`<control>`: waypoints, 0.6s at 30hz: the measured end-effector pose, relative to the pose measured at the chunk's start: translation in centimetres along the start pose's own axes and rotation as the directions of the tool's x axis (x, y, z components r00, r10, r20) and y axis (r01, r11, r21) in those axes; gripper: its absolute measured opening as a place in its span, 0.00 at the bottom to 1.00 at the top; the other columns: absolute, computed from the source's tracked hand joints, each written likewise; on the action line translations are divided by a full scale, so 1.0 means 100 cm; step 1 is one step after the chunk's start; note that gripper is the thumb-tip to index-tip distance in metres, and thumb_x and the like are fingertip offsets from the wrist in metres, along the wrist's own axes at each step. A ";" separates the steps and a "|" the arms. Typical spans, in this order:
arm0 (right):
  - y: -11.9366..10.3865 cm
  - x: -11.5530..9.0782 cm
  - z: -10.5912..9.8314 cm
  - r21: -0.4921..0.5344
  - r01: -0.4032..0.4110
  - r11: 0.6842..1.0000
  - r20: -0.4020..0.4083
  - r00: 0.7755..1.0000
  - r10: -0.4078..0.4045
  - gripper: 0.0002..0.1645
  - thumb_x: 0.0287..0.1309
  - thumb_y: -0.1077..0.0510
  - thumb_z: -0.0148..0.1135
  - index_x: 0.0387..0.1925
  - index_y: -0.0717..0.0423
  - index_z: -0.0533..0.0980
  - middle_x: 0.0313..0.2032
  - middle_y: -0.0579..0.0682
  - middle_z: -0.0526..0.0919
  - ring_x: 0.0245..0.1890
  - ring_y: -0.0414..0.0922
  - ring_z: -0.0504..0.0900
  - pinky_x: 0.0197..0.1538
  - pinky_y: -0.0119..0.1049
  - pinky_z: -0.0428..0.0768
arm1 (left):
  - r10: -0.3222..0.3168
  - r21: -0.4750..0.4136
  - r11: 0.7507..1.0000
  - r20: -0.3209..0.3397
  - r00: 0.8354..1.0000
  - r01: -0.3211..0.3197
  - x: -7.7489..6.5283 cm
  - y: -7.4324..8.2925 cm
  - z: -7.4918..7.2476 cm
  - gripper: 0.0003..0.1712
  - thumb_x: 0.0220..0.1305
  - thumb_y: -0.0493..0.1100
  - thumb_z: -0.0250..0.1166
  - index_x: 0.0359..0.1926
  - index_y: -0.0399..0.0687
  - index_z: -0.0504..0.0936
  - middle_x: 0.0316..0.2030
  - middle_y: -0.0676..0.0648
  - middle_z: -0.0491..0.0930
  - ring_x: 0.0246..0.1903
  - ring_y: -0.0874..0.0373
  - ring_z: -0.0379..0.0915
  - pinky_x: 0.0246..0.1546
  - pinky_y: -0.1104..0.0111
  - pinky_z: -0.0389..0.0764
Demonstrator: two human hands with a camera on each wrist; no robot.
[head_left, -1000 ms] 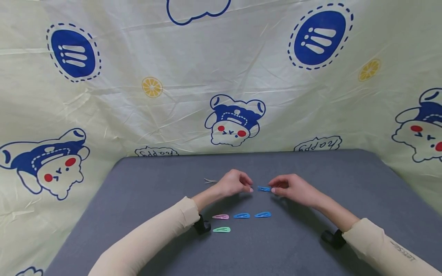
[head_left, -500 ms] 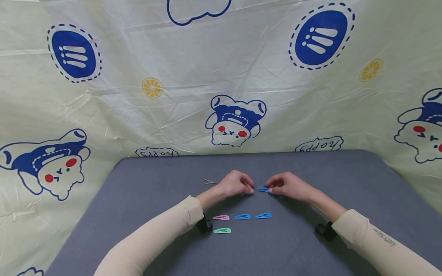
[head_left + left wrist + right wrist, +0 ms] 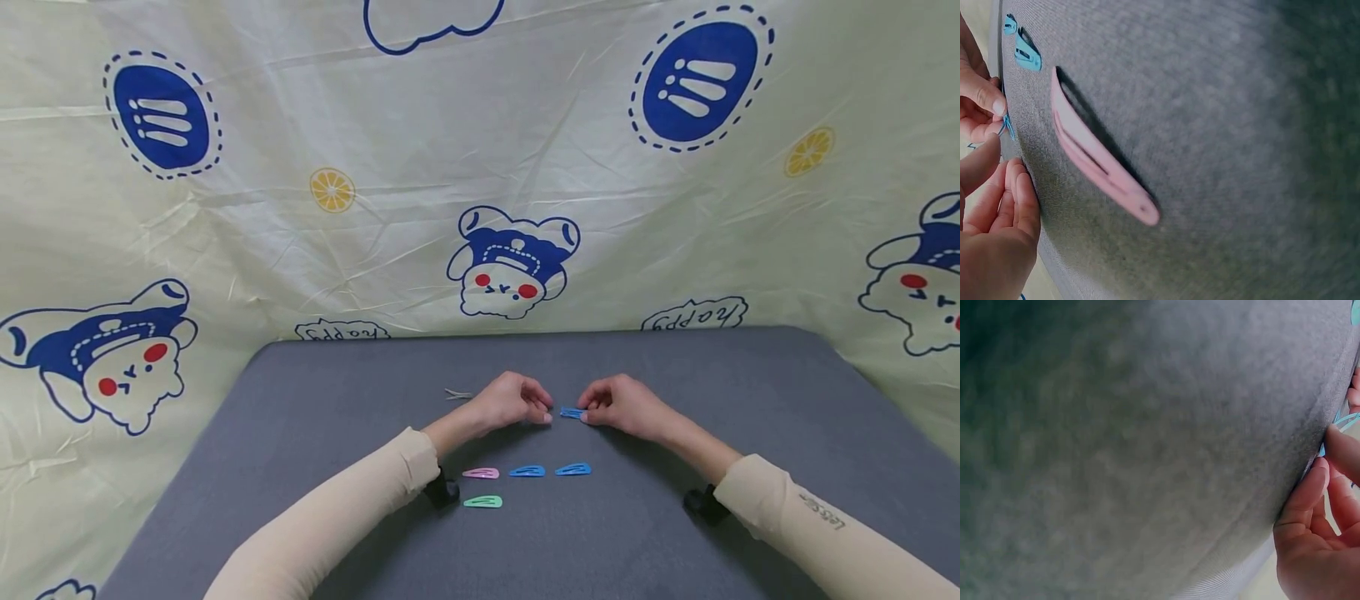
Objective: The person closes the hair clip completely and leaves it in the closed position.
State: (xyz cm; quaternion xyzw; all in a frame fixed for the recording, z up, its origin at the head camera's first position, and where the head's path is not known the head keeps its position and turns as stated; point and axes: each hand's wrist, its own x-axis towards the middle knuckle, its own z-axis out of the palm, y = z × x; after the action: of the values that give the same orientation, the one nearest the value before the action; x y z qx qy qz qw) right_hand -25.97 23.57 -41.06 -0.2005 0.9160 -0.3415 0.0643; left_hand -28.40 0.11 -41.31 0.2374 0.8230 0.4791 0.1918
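Toward the back of the table, my right hand (image 3: 626, 406) pinches a blue snap hair clip (image 3: 570, 412) at its right end, between thumb and fingers. The clip's splayed left end points at my left hand (image 3: 517, 398), whose fingers are loosely bent with nothing between them, a short gap from the clip. In the left wrist view a pink hair clip (image 3: 1100, 156) lies large in front. The right wrist view shows the thumb and index finger of my right hand (image 3: 1322, 531) together on the blue clip (image 3: 1339, 425), mostly hidden there.
A pink clip (image 3: 481, 473), two blue clips (image 3: 527, 472) and a green clip (image 3: 482, 502) lie in front of my hands on the grey table (image 3: 337, 417). A grey clip (image 3: 457, 394) lies behind my left wrist. A printed curtain (image 3: 375, 267) hangs behind.
My right hand has moved slightly left onto the blue clip, and its fingers have closed around the clip's right end. The left hand has hardly moved.
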 end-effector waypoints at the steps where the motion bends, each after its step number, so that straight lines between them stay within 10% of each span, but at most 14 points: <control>1: -0.001 0.000 0.000 -0.004 -0.003 1.000 0.000 1.000 0.003 0.04 0.57 0.63 0.69 0.35 0.59 0.82 0.27 0.44 0.78 0.28 0.42 0.73 0.32 0.34 0.72 | 0.001 -0.003 1.000 0.000 1.000 -0.001 0.000 0.000 0.000 0.11 0.59 0.35 0.71 0.44 0.38 0.85 0.33 0.50 0.81 0.32 0.60 0.73 0.35 0.71 0.74; 18: -0.003 -0.008 0.002 -0.009 -0.006 1.000 -0.021 1.000 0.006 0.05 0.62 0.58 0.66 0.33 0.56 0.83 0.29 0.43 0.81 0.29 0.42 0.73 0.34 0.38 0.72 | -0.005 -0.019 1.000 0.085 0.996 0.006 -0.006 0.002 -0.007 0.16 0.60 0.35 0.70 0.50 0.37 0.83 0.36 0.49 0.81 0.34 0.60 0.75 0.39 0.71 0.76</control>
State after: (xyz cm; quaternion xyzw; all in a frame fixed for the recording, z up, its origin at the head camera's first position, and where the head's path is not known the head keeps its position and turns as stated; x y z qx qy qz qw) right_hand -25.12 23.60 -41.04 -0.1944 0.9187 -0.3393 0.0550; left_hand -28.29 -0.64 -40.78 0.2534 0.8102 0.4759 0.2301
